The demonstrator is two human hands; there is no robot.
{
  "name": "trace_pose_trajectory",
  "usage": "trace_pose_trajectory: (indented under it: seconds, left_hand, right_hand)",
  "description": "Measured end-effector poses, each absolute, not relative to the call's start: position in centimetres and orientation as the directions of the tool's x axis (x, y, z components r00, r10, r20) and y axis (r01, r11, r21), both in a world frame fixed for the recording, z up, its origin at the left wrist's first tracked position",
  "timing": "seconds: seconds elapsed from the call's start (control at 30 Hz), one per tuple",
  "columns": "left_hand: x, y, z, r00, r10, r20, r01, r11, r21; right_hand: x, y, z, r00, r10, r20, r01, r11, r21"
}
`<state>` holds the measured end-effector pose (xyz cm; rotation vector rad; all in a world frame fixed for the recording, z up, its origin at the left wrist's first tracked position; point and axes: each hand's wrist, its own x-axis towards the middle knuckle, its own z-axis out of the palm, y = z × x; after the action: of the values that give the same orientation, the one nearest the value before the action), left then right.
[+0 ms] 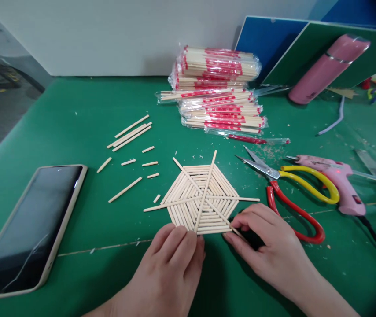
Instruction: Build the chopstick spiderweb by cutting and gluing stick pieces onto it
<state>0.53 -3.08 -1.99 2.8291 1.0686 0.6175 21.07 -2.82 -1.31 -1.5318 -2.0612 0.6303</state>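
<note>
A flat hexagon of glued wooden sticks [204, 198], with three long sticks crossing through its middle, lies on the green table [75, 110]. My left hand [171, 264] rests at its near edge, fingers together and bent, their tips pressing on the lower sticks. My right hand [267, 242] is at the hexagon's lower right corner, thumb and forefinger pinched on the end of one thin stick [234, 229] there.
Cut stick pieces [130, 132] lie left of the hexagon. A phone [29, 229] is at the near left. Scissors [290, 189] and a pink glue gun [336, 180] lie right. Wrapped chopstick bundles [217, 88] and a pink flask [326, 68] stand behind.
</note>
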Motion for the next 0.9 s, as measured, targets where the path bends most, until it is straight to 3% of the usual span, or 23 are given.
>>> trace_pose_trajectory:
  seconds: [0.9]
  left_hand:
    - [1.5, -2.2, -1.6, 0.681, 0.615, 0.397, 0.6, -0.78, 0.179]
  right_hand:
    - [21.3, -3.0, -0.4, -0.264, 0.964, 0.034, 0.723, 0.221, -0.654]
